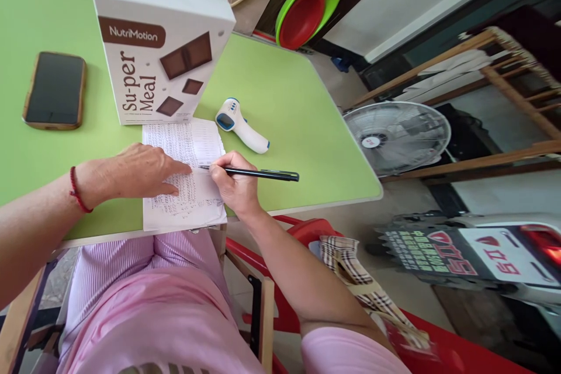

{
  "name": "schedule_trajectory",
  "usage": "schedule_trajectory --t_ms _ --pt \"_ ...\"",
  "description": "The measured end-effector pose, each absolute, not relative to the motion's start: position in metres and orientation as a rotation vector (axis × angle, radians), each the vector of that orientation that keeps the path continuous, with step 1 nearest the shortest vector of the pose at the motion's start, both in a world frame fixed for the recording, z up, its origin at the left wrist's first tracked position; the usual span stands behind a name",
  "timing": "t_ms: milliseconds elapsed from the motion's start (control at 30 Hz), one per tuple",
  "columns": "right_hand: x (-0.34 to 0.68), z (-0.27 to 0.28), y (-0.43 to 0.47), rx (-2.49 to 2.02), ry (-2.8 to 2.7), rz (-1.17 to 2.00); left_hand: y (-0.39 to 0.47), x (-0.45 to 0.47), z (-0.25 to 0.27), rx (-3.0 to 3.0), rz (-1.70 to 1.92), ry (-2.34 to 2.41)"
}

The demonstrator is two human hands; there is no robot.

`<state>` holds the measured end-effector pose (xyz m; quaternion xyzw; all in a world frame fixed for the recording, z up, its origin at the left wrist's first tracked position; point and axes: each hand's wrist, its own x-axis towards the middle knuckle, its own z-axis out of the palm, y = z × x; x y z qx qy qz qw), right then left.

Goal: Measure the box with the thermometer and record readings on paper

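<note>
A sheet of paper (184, 214) covered with handwriting lies near the front edge of the green table (280, 90). My left hand (138, 172) rests on the sheet with its index finger stretched out; a red bracelet circles the wrist. In my right hand (236, 184) is a black pen (267, 174), held in a writing grip with its tip at the paper. Behind the sheet stands a white NutriMotion box (153, 64), upright. To the right of the box lies a white and blue infrared thermometer (241, 125).
A phone (55, 90) in a wooden-looking case lies at the table's left. Beyond the right edge are green and red basins (302, 17), a fan (397, 134) and a wooden rack (482, 158). A red chair (311, 234) with checked cloth stands beside my right arm.
</note>
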<state>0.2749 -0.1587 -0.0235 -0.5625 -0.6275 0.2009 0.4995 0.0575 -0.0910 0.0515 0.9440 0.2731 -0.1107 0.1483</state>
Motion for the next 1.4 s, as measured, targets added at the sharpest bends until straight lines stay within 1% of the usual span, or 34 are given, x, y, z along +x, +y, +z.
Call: schedule_trajectory --t_ms 133,733,1233,1333,1400 --pt "0.2754 -0.0264 -0.1584 -1.336 -1.529 0.475 -0.0919 0.0599 0.0547 2.732 -0.478 0.804" --pt "0.2748 -0.0267 -0.1578 -1.362 -1.542 0.439 -0.0928 0.0601 0.0532 2.747 -0.459 0.815" --pt "0.2761 -0.0292 -0.1567 -1.276 -1.537 0.386 -0.0935 0.0599 0.0537 2.735 -0.463 0.837" --pt "0.2759 -0.0302 -0.158 -1.238 -1.489 0.355 -0.0943 0.0587 0.051 2.715 -0.418 0.833" --pt "0.2751 -0.0317 -0.1595 -1.216 -1.447 0.356 -0.092 0.0571 0.0472 2.69 -0.274 0.816"
